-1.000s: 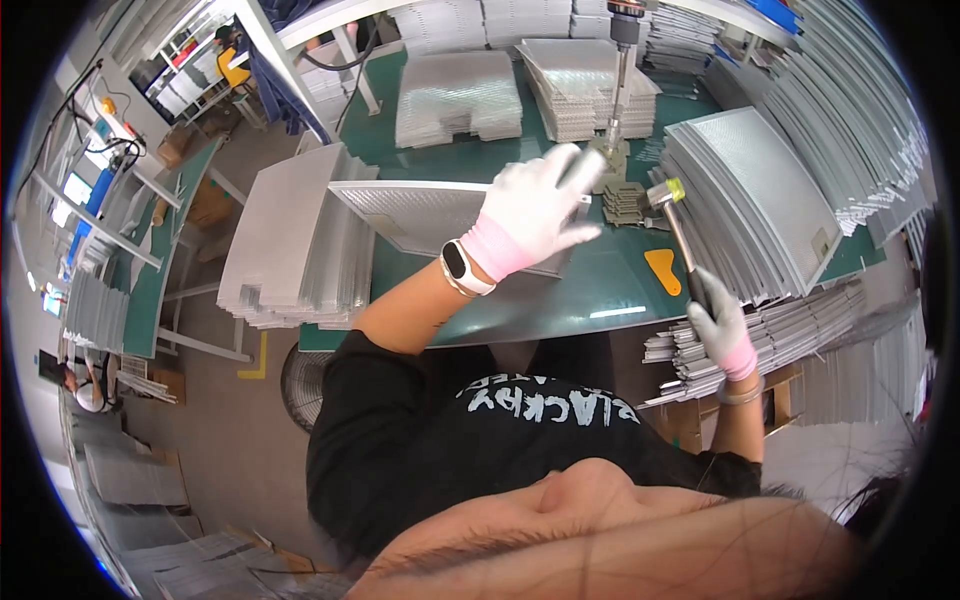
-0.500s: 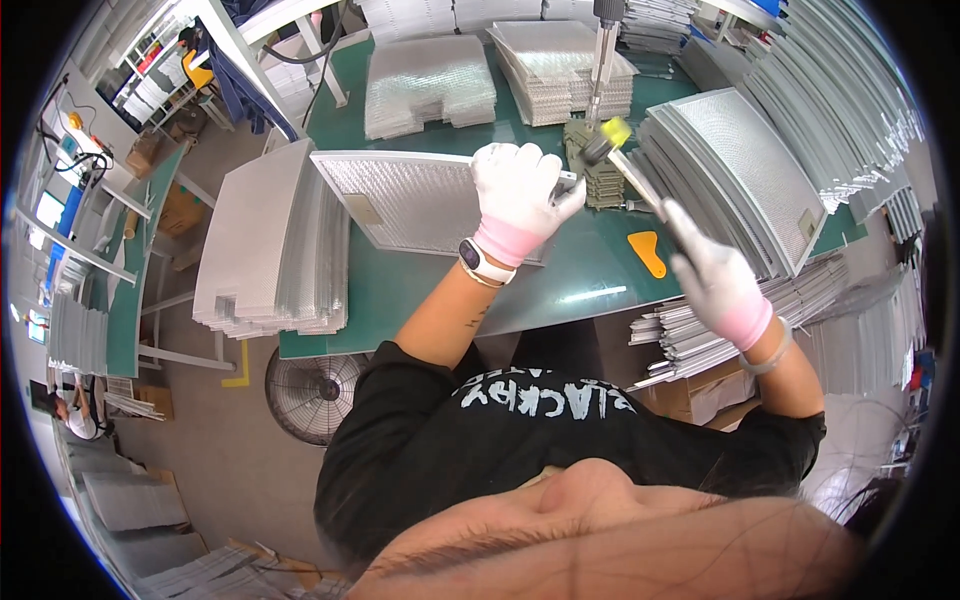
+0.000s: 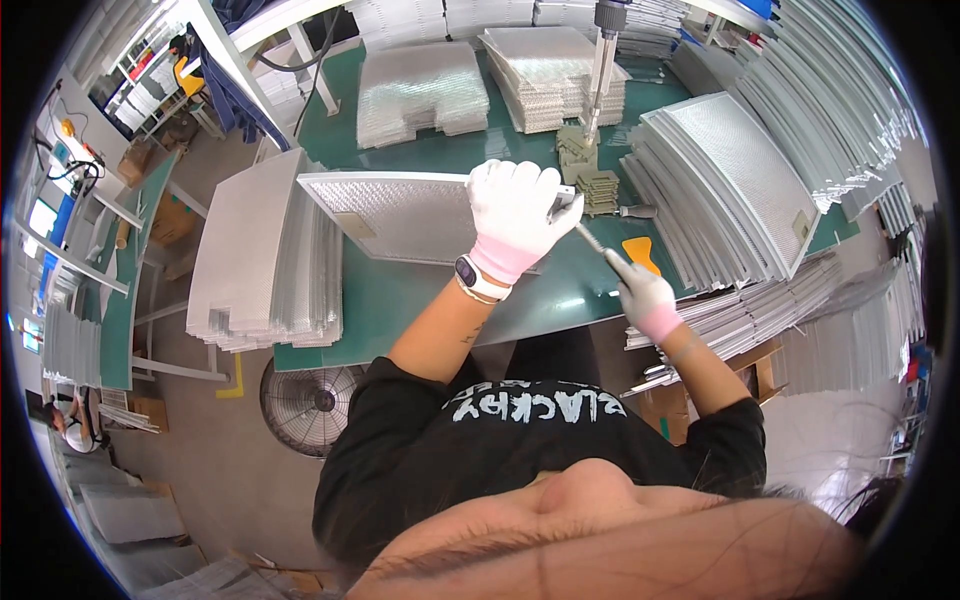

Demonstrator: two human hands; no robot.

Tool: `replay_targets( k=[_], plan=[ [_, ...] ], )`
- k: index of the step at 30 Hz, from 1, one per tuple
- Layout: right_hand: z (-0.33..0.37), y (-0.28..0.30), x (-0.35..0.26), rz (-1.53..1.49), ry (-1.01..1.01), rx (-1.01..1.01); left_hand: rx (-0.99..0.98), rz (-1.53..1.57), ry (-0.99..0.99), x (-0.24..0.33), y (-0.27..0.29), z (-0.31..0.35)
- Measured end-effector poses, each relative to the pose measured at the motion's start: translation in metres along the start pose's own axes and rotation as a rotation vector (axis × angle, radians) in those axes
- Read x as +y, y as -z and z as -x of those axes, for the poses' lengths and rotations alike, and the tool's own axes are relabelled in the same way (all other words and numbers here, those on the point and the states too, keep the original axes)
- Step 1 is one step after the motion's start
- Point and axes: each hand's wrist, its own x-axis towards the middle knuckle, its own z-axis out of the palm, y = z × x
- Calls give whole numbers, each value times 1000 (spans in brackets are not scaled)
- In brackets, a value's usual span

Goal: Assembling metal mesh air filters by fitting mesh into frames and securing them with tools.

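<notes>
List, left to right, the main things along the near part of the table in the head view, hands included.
Left stack → framed panel → left hand → green pieces → right hand → right stack.

Hammer (image 3: pixel 592 240), its head mostly hidden

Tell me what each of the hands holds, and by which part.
The left hand holds the framed panel near its upper right corner; the right hand holds the hammer by its handle.
</notes>
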Motion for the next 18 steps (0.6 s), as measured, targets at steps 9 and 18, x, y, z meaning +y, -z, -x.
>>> replay_targets(
  k=[9, 18],
  plan=[
    [-188, 207, -97, -110, 749, 1226, -1, -27, 33, 2, 1, 2],
    [-198, 260, -160, -1412, 565, 462, -30, -10, 91, -6, -20, -10]
  ],
)
